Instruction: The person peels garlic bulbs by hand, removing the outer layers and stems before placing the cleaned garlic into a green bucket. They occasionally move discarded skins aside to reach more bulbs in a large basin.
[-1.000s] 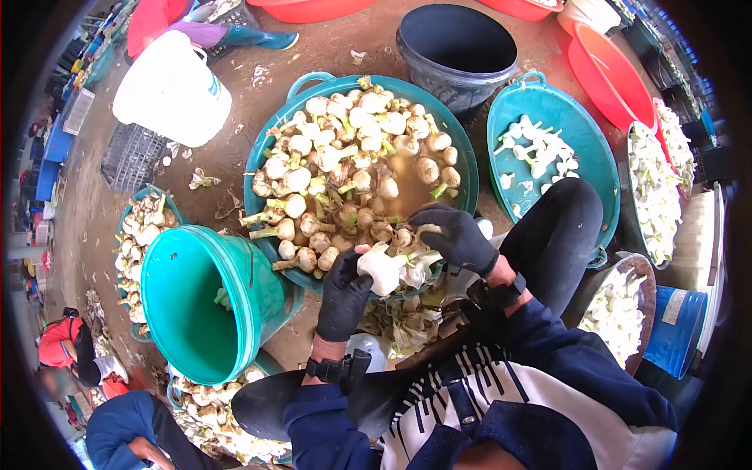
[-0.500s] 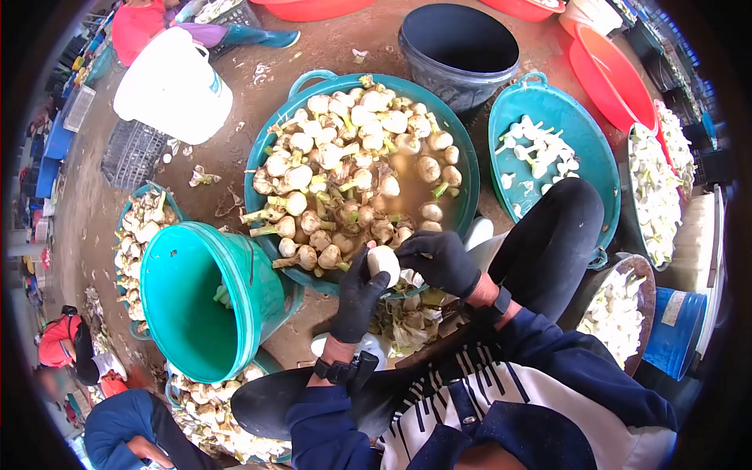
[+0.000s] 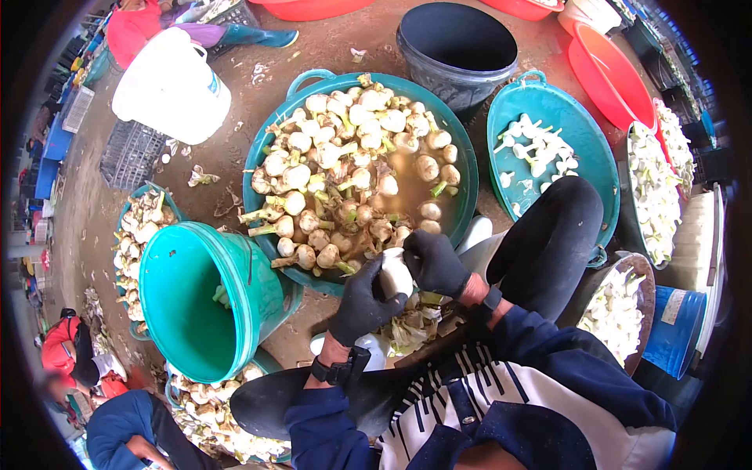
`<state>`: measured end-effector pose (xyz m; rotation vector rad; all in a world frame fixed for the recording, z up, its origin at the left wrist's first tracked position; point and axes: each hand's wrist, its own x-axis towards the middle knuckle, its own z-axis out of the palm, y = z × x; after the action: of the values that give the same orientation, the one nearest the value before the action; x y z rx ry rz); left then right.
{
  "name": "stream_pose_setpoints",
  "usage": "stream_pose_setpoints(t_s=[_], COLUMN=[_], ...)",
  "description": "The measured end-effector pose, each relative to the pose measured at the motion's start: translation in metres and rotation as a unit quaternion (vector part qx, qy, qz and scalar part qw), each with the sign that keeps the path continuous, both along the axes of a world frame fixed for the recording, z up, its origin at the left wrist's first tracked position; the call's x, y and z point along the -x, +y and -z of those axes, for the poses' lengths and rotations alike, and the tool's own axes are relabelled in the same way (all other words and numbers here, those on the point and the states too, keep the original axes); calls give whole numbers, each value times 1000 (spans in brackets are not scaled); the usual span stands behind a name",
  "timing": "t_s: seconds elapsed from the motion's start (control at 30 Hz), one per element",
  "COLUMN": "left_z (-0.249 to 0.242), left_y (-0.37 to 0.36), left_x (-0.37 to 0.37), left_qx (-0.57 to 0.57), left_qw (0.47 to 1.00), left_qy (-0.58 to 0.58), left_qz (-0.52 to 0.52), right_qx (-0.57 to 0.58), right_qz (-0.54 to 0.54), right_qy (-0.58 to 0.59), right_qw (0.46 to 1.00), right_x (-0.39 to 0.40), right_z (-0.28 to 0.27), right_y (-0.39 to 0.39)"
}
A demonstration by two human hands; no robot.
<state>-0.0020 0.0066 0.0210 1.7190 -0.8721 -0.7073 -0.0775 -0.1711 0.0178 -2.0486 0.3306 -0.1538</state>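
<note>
My left hand (image 3: 364, 304), in a black glove, is wrapped round a smooth white garlic bulb (image 3: 396, 274) close to the front rim of a big round tub. My right hand (image 3: 436, 264), gloved in black too, has its fingers curled against the upper right side of the same bulb. What lies under those fingertips is hidden. Just beyond my hands, the teal tub (image 3: 468, 184) holds brownish water and many unpeeled garlic bulbs (image 3: 313, 168) with stems. Loose peelings (image 3: 413, 325) lie between my legs, below my hands.
A green bucket (image 3: 192, 305) tilts at my left, with a few pale pieces inside. At right, a teal basin (image 3: 501, 102) contains white peeled garlic. A black bucket (image 3: 458, 74) and a white bucket (image 3: 172, 86) stand farther out. A co-worker in blue (image 3: 125, 427) sits at lower left.
The bulb has moved slightly right and tilted in my left hand. My right hand has come in against it, its fingers now curled at the bulb's upper side.
</note>
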Motion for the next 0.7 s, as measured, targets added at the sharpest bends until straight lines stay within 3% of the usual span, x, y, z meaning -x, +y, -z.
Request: stream_pose_setpoints(t_s=[0.17,0.3,0.37,0.43,0.57,0.7], left_z=[11,25,27,26,19,16], left_y=[-2,-13,-10,-8,-11,-14], left_x=[3,16,16,16,18,17], left_qx=[29,-19,-55,-64,38,96], left_qw=[998,987,989,991,988,962], left_qy=[29,11,16,-20,63,167], left_qz=[-46,-162,-134,-112,-134,-193], right_qx=[-145,-91,-20,-87,-167,-134], right_qz=[4,4,7,43,100,131], right_qy=[16,44,49,89,184,69], right_qw=[989,995,999,991,963,980], right_x=[-2,1,2,-1,-1,1], right_z=[-4,-2,7,14,22,12], right_y=[-8,-1,3,1,1,7])
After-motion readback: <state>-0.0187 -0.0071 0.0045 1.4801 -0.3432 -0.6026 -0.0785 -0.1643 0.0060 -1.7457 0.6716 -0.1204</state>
